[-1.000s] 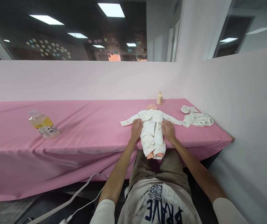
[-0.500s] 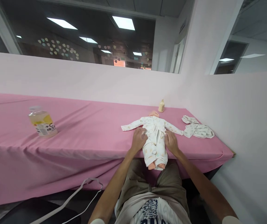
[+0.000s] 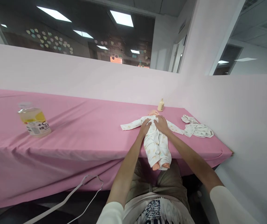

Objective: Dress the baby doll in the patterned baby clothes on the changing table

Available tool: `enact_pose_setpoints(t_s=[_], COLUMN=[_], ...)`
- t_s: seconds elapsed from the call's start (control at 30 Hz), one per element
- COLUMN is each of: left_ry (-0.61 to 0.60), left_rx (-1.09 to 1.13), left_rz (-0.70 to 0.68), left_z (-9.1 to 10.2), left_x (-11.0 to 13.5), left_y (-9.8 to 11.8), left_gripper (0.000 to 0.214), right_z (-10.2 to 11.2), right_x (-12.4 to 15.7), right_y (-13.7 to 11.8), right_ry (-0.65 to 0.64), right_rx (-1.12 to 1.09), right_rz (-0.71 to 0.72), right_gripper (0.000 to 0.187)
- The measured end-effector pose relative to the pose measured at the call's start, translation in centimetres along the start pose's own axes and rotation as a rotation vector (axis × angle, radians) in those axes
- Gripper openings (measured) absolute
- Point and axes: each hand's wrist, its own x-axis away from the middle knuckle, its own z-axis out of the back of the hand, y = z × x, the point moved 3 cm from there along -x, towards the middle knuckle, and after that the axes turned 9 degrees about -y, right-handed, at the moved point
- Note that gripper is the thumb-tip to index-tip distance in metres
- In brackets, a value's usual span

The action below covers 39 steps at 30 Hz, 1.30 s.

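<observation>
both hands (image 3: 154, 125) have slid from doll's (image 3: 156, 141) waist up to its chest.

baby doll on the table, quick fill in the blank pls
The baby doll in a white printed romper lies on a table draped in ___ cloth.
Its bare ___ overhang the front edge.
The left hand and right hand lie on its ___.
The clear plastic bottle of yellow drink stands on the person's ___ side.
Missing: pink; feet; chest; left

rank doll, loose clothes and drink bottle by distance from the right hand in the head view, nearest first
1. doll: under the right hand, touching.
2. loose clothes: to its right.
3. drink bottle: far left.
</observation>
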Motion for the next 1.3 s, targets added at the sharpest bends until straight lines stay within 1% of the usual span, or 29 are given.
enact_pose_setpoints(t_s=[0.1,0.2,0.33,0.5,0.6,0.77,0.93,1.03,1.17,1.3], left_ry=[0.006,0.019,0.046,0.055,0.058,0.058,0.047,0.038,0.029,0.038], left_rx=[0.072,0.129,0.185,0.23,0.239,0.236,0.249,0.265,0.258,0.252], left_rz=[0.056,0.089,0.106,0.12,0.118,0.102,0.103,0.102,0.106,0.092], left_z=[-0.5,-0.4,-0.5,-0.6,-0.5,-0.5,-0.6,-0.7,-0.8,-0.8], left_x=[0.9,1.5,1.4,1.4,1.5,1.7,1.8,1.7,1.6,1.5], left_y=[-1.0,-1.2,-1.2,-1.1,-1.0,-0.9,-0.9,-1.0,-1.3,-1.4], left_gripper=[0.041,0.043,0.045,0.046,0.045,0.045,0.047,0.048,0.048,0.047], right_z=[-1.7,-2.8,-3.2,-3.5,-3.4,-2.4,-1.8,-1.7,-1.7,-1.9], right_x=[-2.1,-3.5,-4.7,-5.2,-5.3,-5.9,-6.2,-6.4,-6.7,-6.5], right_y=[-0.3,-0.5,-0.4,0.2,0.5,1.1,1.8,1.9,2.2,2.4], right_ry=[-0.092,-0.155,-0.204,-0.227,-0.216,-0.189,-0.157,-0.157,-0.177,-0.16], right_rx=[0.076,0.144,0.209,0.245,0.248,0.23,0.243,0.254,0.26,0.25], right_rz=[-0.085,-0.149,-0.174,-0.183,-0.195,-0.249,-0.307,-0.316,-0.328,-0.301], right_gripper=[0.02,0.02,0.021,0.023,0.024,0.022,0.027,0.029,0.026,0.026])
